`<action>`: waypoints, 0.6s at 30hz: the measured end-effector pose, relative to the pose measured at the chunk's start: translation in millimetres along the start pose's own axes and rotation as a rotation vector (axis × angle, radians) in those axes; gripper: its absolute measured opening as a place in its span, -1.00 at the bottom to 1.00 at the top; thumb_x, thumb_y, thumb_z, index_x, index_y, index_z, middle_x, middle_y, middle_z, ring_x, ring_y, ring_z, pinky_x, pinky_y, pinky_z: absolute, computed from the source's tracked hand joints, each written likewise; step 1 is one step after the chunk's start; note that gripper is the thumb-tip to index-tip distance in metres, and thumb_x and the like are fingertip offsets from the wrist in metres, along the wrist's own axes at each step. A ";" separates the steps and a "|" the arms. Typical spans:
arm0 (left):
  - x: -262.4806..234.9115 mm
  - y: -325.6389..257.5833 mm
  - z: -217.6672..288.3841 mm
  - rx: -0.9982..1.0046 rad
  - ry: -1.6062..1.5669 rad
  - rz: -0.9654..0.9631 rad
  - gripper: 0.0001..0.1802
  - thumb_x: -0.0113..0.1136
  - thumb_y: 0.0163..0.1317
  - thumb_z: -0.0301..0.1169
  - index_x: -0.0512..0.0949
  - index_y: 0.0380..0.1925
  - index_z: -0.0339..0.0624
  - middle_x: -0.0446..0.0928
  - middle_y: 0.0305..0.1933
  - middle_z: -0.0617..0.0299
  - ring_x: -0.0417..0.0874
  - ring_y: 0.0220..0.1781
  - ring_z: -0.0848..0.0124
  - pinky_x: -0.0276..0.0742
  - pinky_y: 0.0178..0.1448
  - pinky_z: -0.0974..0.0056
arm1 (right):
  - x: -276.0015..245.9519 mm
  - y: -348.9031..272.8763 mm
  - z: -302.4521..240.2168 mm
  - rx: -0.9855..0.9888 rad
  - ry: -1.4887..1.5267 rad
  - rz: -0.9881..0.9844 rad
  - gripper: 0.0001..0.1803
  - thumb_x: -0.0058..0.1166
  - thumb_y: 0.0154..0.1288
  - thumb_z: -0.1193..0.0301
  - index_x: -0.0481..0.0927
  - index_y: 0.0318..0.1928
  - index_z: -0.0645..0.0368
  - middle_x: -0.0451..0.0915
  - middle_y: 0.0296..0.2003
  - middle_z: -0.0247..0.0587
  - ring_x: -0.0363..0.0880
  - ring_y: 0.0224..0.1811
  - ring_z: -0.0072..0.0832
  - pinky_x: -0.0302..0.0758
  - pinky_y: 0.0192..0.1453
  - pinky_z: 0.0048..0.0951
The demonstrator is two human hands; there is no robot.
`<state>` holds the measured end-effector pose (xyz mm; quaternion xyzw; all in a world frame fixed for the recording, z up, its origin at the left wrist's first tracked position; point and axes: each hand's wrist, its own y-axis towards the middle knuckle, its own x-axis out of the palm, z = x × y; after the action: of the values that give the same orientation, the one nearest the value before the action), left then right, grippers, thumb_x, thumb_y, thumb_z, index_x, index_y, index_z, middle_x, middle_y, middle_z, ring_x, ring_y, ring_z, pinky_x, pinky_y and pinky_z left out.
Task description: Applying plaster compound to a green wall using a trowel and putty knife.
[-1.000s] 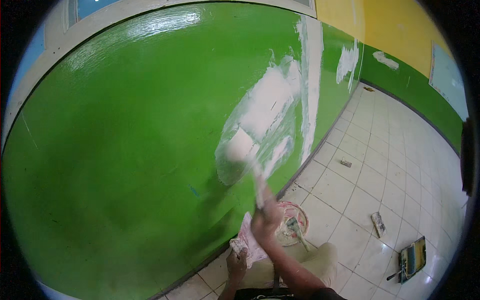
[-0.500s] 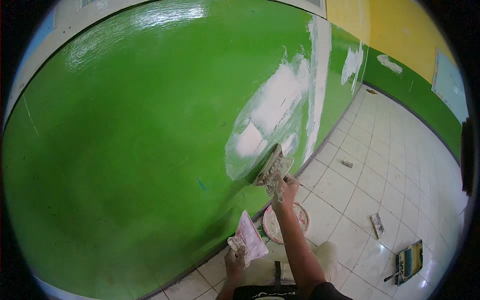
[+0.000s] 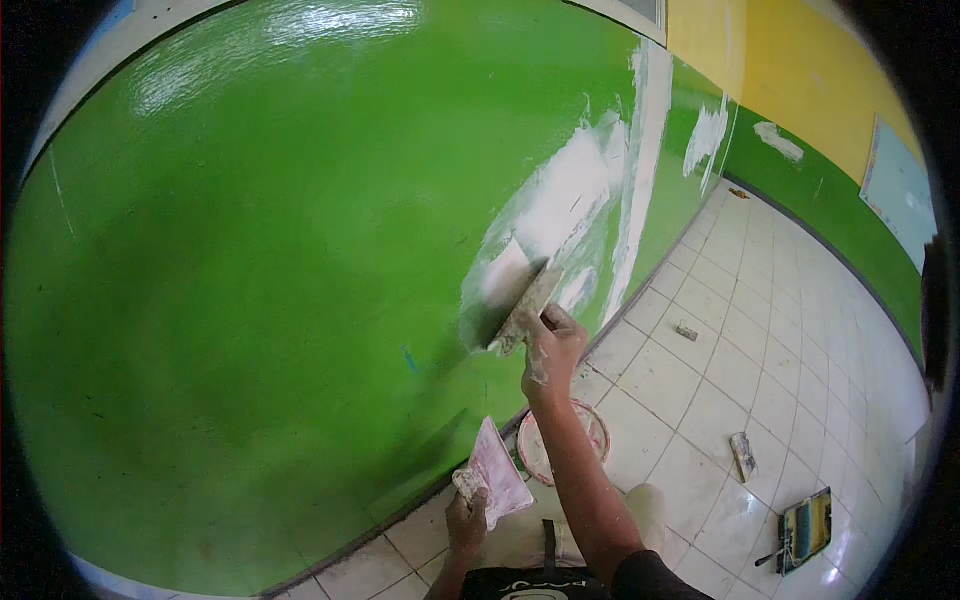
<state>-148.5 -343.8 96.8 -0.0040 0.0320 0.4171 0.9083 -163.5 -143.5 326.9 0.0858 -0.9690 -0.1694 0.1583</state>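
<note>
Scraper [image 3: 525, 308] up at the wall, and what a position it holds: its long edge slants over the lower end of a big white patch [image 3: 575, 195], dark shadow hugging the blade, though whether that edge actually touches the surface is hard to call! Behind it, the right hand [image 3: 556, 342], smeared with pale filler, its grip clamped on the back of the tool, forearm stretched up from below. Down to the left hand [image 3: 467, 512], low beside the foot of the wall, and that grip is closed too, fingers wrapped round the crusted handle of a pinkish-white flat blade [image 3: 502, 475], tilted with its broad face showing. Just beside the right forearm, partly hidden by it, sits a round bucket [image 3: 531, 458] with a pink-streaked rim. Out across the green wall [image 3: 250, 300] we go: a white vertical strip [image 3: 645, 175] right of the patch, a smaller white smear [image 3: 705, 138] near the corner. And over on the pale tiled floor [image 3: 660, 400], two small blocks, one nearer the wall [image 3: 686, 331], one closer in [image 3: 742, 457], with a dark paint tray [image 3: 812, 530] at the lower right!
</note>
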 end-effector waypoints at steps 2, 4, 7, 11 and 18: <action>1.4 0.7 -6.4 0.029 0.036 0.007 -0.65 0.14 0.26 -0.18 0.52 -0.32 -0.32 0.51 -0.55 0.14 0.45 -0.51 0.44 0.39 -0.38 0.25 | 10.3 -2.5 -6.8 -0.038 0.036 0.016 -0.91 0.13 0.01 0.62 0.60 -0.41 0.40 0.47 -0.54 -0.46 0.35 -0.51 -0.67 0.25 -0.42 -0.60; 2.5 1.6 -12.4 0.062 0.079 0.011 -0.65 0.14 0.25 -0.17 0.52 -0.35 -0.32 0.49 -0.58 0.13 0.43 -0.54 0.44 0.37 -0.41 0.24 | 17.9 -2.4 -8.3 -0.155 -0.057 0.004 -0.84 0.12 0.03 0.63 0.60 -0.31 0.45 0.52 -0.46 -0.36 0.44 -0.43 -0.62 0.39 -0.33 -0.57; 7.5 0.1 -8.8 0.052 0.054 -0.004 -0.66 0.14 0.25 -0.19 0.51 -0.40 -0.33 0.44 -0.64 0.14 0.37 -0.58 0.46 0.33 -0.46 0.23 | 37.2 -7.6 -7.8 -0.338 -0.055 0.061 -0.77 0.13 0.03 0.62 0.59 -0.24 0.46 0.53 -0.28 -0.22 0.50 -0.30 -0.54 0.48 -0.21 -0.52; 6.1 -1.8 10.3 -0.073 0.084 -0.067 -0.65 0.14 0.24 -0.22 0.46 -0.23 -0.34 0.46 -0.40 0.12 0.41 -0.36 0.40 0.36 -0.26 0.22 | 52.3 -33.9 -46.1 -0.288 -0.052 -0.018 -0.70 0.13 0.00 0.64 0.57 -0.17 0.45 0.49 -0.18 -0.13 0.51 -0.20 -0.46 0.50 -0.14 -0.48; 12.6 -2.0 18.6 0.021 -0.088 -0.141 -0.44 0.16 0.22 -0.27 0.25 0.14 -0.30 0.39 0.05 0.13 0.40 0.07 0.30 0.31 0.15 0.25 | 45.7 -84.0 -75.0 -0.582 -0.205 -0.132 -0.72 0.05 0.06 0.64 0.56 -0.14 0.39 0.51 -0.16 0.00 0.56 -0.18 -0.26 0.48 -0.06 -0.38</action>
<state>-137.8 -335.0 114.5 0.0218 -0.0039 0.3516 0.9359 -171.5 -254.1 376.6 0.0821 -0.8830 -0.4573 0.0662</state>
